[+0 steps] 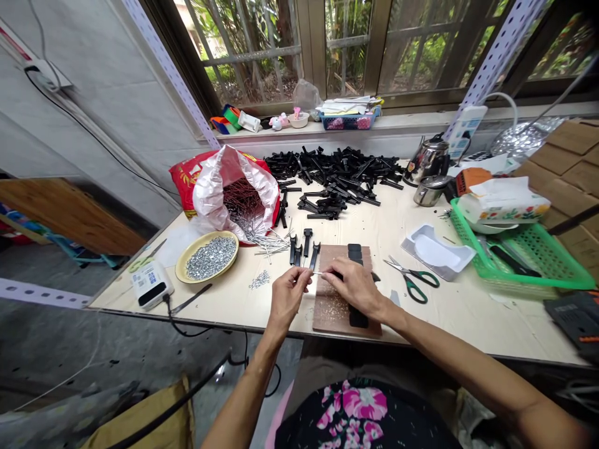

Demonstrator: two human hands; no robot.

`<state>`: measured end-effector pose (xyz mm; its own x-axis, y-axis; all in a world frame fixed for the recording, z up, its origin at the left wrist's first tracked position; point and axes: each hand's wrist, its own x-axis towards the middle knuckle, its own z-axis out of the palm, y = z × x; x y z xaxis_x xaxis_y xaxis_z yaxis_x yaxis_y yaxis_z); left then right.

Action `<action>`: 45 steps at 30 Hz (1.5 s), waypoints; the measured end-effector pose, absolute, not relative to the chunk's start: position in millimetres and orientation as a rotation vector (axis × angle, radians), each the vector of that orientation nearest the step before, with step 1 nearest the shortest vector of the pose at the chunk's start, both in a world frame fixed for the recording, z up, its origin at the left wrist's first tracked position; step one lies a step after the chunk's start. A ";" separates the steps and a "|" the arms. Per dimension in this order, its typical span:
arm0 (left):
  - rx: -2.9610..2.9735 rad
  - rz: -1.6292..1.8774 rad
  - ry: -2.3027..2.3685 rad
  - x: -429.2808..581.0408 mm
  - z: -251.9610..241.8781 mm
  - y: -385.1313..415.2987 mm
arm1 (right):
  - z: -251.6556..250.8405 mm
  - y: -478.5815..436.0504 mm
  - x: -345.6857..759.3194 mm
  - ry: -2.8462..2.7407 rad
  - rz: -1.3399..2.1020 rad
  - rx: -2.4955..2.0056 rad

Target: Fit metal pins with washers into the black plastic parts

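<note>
Both hands meet over the left edge of a brown wooden board [334,321]. Between their fingertips runs a thin silvery metal rod [317,273]. My left hand [289,293] is closed in a pinch at the rod's left end; anything smaller in those fingers is hidden. My right hand [355,285] pinches the other end above the board. Several black plastic clips [307,242] stand or lie just beyond the fingertips. To the left of my left hand lies a little heap of small metal pieces [259,279]. A yellow bowl [180,269] holds many more of them.
A red and white bag [210,193] of thin rods [271,242] lies open at the back left. Black plastic parts [346,174] are piled behind. Scissors [414,279], a white tray [456,265] and a green basket [552,274] sit rightward; a white device [150,284] is leftward.
</note>
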<state>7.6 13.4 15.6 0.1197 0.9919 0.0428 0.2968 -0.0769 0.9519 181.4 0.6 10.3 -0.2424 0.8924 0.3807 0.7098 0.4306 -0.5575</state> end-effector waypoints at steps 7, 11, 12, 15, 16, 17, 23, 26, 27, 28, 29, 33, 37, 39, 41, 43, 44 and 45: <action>1.048 1.017 1.154 5.6 11.1 17.1 | 17.8 -6.6 171.1 -2.197 -0.402 -1.303; 1.074 1.083 1.197 3.7 11.9 16.1 | 18.4 -5.0 169.8 -2.218 -0.336 -1.313; 1.077 1.084 1.198 3.6 11.8 15.8 | 18.0 -5.0 169.5 -2.215 -0.316 -1.319; 1.095 1.062 1.182 3.5 10.0 15.4 | 18.0 -5.3 169.4 -2.198 -0.294 -1.349; 1.110 1.059 1.183 3.3 9.1 15.4 | 18.5 -5.3 169.9 -2.198 -0.277 -1.358; 1.127 1.057 1.186 3.1 8.3 15.5 | 19.3 -5.1 170.8 -2.199 -0.236 -1.370; 1.125 1.017 1.167 0.9 6.9 17.4 | 21.0 -0.8 177.3 -2.191 0.156 -1.358; 1.147 0.999 1.187 1.4 7.5 17.4 | 18.3 0.6 177.1 -2.210 -0.075 -1.349; 1.158 0.999 1.196 2.1 7.5 17.1 | 17.4 0.6 176.9 -2.214 -0.138 -1.350; 1.173 1.004 1.206 2.8 7.5 16.9 | 16.9 0.5 176.9 -2.219 -0.161 -1.351; 1.195 1.010 1.220 3.7 7.5 16.7 | 16.6 0.2 177.1 -2.223 -0.150 -1.351; 1.322 1.008 1.260 6.0 6.9 17.5 | 18.4 -1.5 179.3 -2.222 -0.118 -1.346; 1.500 0.902 1.234 7.5 6.7 18.6 | 16.9 -0.9 182.2 -2.185 -0.108 -1.340; 1.657 0.877 1.259 9.1 6.4 17.8 | 13.4 0.8 184.3 -2.166 0.057 -1.340; 1.841 0.899 1.311 11.5 5.9 16.2 | 9.8 3.1 186.8 -2.143 0.294 -1.325; 1.991 0.934 1.334 14.2 5.4 14.8 | 7.8 4.9 189.1 -2.108 0.488 -1.295; 2.031 0.944 1.332 15.5 5.3 14.2 | 7.6 5.4 189.8 -2.095 0.528 -1.284; 2.038 0.944 1.327 16.7 5.4 13.9 | 7.9 5.4 190.3 -2.088 0.514 -1.284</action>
<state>16.7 13.9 5.4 0.2744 0.9236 0.2679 0.5555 -0.3796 0.7398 190.3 5.4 7.9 -0.3294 0.8933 0.3058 0.6490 0.4495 -0.6139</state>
